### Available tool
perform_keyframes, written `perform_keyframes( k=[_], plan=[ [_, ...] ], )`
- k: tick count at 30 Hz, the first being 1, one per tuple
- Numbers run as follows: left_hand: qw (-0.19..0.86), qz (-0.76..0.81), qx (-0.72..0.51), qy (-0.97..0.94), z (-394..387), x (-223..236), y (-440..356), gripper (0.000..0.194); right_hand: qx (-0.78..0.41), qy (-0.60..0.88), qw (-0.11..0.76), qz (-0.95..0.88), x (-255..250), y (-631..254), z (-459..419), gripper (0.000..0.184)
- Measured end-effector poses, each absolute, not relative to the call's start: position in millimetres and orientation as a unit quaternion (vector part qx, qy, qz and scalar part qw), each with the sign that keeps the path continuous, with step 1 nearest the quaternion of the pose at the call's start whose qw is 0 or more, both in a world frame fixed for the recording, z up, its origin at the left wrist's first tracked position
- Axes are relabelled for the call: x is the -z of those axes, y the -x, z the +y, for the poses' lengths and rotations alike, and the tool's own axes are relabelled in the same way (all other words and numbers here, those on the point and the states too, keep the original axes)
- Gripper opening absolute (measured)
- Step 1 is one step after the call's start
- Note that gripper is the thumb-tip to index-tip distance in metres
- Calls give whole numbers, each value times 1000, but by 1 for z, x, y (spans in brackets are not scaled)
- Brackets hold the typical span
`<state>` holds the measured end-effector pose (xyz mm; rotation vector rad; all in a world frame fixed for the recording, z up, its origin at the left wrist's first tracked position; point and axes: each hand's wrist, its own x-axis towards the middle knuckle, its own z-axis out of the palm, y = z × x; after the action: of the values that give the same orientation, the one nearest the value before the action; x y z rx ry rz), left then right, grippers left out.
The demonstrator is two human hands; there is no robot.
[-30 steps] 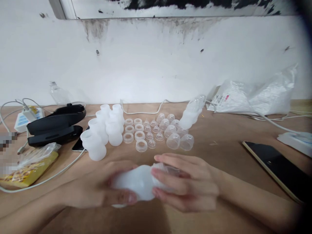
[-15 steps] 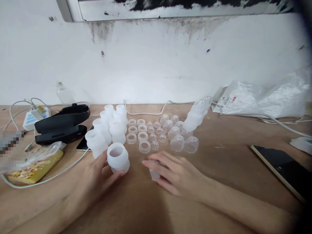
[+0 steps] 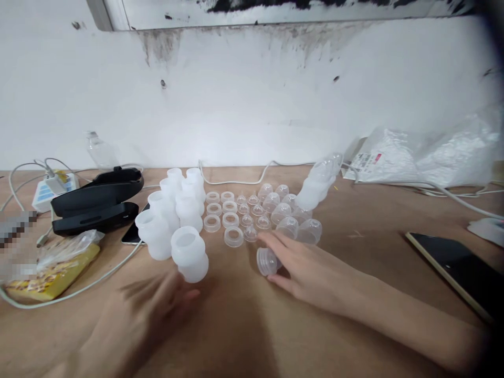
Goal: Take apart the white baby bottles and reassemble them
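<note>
My right hand (image 3: 301, 262) is closed around a clear plastic bottle top (image 3: 266, 261), whose threaded ring end faces left. My left hand (image 3: 157, 304), blurred by motion, is empty just below a frosted white bottle body (image 3: 189, 254) that stands upright with its mouth uncovered. More such bottle bodies (image 3: 155, 231) stand in two rows behind it. To their right lie rows of translucent rings (image 3: 233, 237), then nipples (image 3: 250, 234), then clear dome caps (image 3: 310, 231). Part of the nearest dome caps is hidden by my right hand.
Frosted bottles with clear caps (image 3: 318, 181) stand at the back right. A black case (image 3: 96, 197), a yellow packet (image 3: 59, 273) and a power strip (image 3: 51, 191) lie left. A phone (image 3: 452, 273) and plastic bags (image 3: 417, 155) are on the right. White cables (image 3: 240, 182) cross the table.
My left hand has let go of the bottle body and moved down toward me. My right hand has moved right and slightly up with the bottle top, turning its threaded end into view.
</note>
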<state>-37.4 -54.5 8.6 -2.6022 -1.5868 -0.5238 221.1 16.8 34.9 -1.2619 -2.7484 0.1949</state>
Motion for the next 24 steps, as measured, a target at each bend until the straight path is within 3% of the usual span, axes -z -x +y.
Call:
perform_keyframes(
  k=[3,8,15,19,24],
  plan=[
    [46,-424,96,899,-54,-16,25,16,-75,436,30,-896,-39,-222,17,28],
    [111,-523,1,845,-34,-12,25,22,-89,420,30,-903,-36,-221,16,21],
    [117,-539,-4,834,-25,-18,24,25,-149,391,41,-907,-35,-225,17,15],
    [30,-482,40,875,-27,-29,-6,21,-157,382,68,-908,-36,-219,17,12],
    [-151,-446,127,873,-17,-22,-45,42,-160,385,112,-902,-34,-212,14,9]
  ],
)
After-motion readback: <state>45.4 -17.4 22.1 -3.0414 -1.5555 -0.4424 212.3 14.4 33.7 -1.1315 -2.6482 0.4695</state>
